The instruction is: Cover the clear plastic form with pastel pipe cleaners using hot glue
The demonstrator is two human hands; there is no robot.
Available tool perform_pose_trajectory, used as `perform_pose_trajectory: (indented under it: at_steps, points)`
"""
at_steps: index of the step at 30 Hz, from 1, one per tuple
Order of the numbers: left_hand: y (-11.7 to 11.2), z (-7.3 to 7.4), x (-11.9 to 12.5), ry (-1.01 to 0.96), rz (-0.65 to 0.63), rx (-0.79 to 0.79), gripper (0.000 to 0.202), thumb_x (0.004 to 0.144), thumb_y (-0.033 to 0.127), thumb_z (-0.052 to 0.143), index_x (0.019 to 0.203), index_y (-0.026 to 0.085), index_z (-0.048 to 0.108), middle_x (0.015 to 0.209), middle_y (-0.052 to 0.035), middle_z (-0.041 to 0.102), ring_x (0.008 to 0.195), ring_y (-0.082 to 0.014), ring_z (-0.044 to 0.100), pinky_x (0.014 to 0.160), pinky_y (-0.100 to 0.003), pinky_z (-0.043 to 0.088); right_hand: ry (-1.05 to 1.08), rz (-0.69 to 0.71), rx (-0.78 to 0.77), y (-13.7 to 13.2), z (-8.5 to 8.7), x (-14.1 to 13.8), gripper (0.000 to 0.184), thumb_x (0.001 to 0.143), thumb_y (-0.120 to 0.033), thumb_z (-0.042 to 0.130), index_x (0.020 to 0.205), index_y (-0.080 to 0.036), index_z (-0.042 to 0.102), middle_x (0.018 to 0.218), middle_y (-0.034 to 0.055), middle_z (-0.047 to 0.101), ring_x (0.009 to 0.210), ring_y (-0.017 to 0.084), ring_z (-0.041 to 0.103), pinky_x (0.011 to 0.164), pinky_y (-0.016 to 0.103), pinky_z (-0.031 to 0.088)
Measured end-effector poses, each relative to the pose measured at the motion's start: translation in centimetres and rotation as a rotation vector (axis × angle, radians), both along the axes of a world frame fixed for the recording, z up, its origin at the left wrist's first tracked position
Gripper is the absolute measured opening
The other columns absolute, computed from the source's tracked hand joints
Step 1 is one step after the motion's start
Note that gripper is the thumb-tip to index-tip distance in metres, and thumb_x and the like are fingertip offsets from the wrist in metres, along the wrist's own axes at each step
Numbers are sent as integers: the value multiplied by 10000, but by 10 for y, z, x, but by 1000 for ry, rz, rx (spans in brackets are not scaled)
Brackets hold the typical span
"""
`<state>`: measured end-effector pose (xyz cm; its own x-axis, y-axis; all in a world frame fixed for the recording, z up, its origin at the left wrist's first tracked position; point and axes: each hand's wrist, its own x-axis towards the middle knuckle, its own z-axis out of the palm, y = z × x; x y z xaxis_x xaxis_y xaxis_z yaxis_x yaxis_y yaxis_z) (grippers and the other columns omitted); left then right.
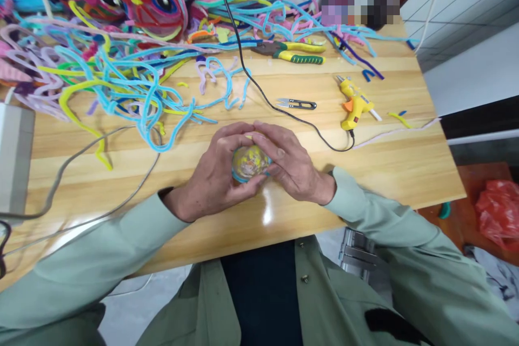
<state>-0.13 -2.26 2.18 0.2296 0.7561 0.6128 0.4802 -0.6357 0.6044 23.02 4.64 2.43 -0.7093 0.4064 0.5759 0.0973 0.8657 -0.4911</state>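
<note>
Both hands are wrapped round a small clear dome-shaped object (252,161) with yellow bits inside and a light blue rim, just above the front part of the table. My left hand (217,170) grips its left side, thumb along the near edge. On the far and right side, my right hand (294,165) closes over it, its fingers meeting those of the left. Part of the object is hidden under the fingers. Beyond the hands lie thread snips (298,104), and to the right a yellow hot glue gun (354,102) with a black cord.
Tangled blue and yellow pipe cleaners (152,97) cover the back left of the wooden table (385,173). Green-and-yellow pliers (292,52) lie behind the snips. Colourful fuzzy masks (148,0) stand at the far left. A grey cable (60,173) runs from a white box (16,157).
</note>
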Motion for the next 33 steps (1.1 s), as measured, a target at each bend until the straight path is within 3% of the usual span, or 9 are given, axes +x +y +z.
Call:
perform_pose_trajectory:
  at_steps: [5,8,13,16,18,25,29,33]
  points:
    - [-1,2,1,60,19,-22,636,1034,408,822,1515,257,435,1469,-173,636,1469,-369,636,1204,-618,592,-20,-28,7,2,-6,-1,643,1232,-495,341,1843,-304,285,1757,148,583,1678,263,532,1350,546,523]
    - [-1,2,1,82,37,-29,639,1023,415,816,1504,262,423,1485,-171,628,1463,-370,640,1209,-617,594,-43,-41,30,4,-3,3,673,1224,-579,275,1855,-352,220,1774,128,560,1665,274,548,1333,573,537]
    - [-1,2,2,58,43,-52,628,990,413,839,1457,272,442,1484,-172,633,1443,-380,651,1188,-624,608,-67,-108,113,0,0,5,983,1091,-881,252,1873,-329,29,1865,162,402,1741,347,432,1371,677,472]
    - [-1,3,2,80,41,-57,644,985,427,839,1468,278,441,1496,-166,634,1464,-386,642,1197,-631,602,-181,-78,123,-3,-7,2,1126,1026,-966,258,1855,-309,-127,1896,191,319,1762,379,388,1376,708,451]
    - [-1,4,3,103,50,-55,662,980,415,832,1484,272,428,1494,-164,637,1469,-386,641,1199,-629,600,-199,-58,110,-5,-12,-1,1187,1020,-964,338,1845,-276,-167,1911,218,268,1773,400,360,1384,714,436]
    - [1,4,6,87,35,-17,655,954,325,802,1495,240,442,1483,-203,635,1428,-398,653,1171,-638,605,-51,-76,117,-10,-19,-6,1232,1005,-868,603,1865,-220,3,1910,221,257,1806,348,282,1410,602,449]
    - [1,4,3,83,9,-28,658,990,374,812,1512,264,427,1484,-178,641,1436,-383,656,1192,-632,594,-98,-85,50,-11,-20,-6,1120,1040,-710,672,1846,-273,29,1881,228,322,1761,388,377,1393,690,444]
    - [1,3,0,59,1,-44,743,1002,438,845,1554,274,375,1532,-177,626,1457,-366,658,1208,-604,596,-109,-80,-10,-11,-21,-4,1088,1029,-644,719,1827,-277,77,1890,220,299,1765,400,365,1403,709,419]
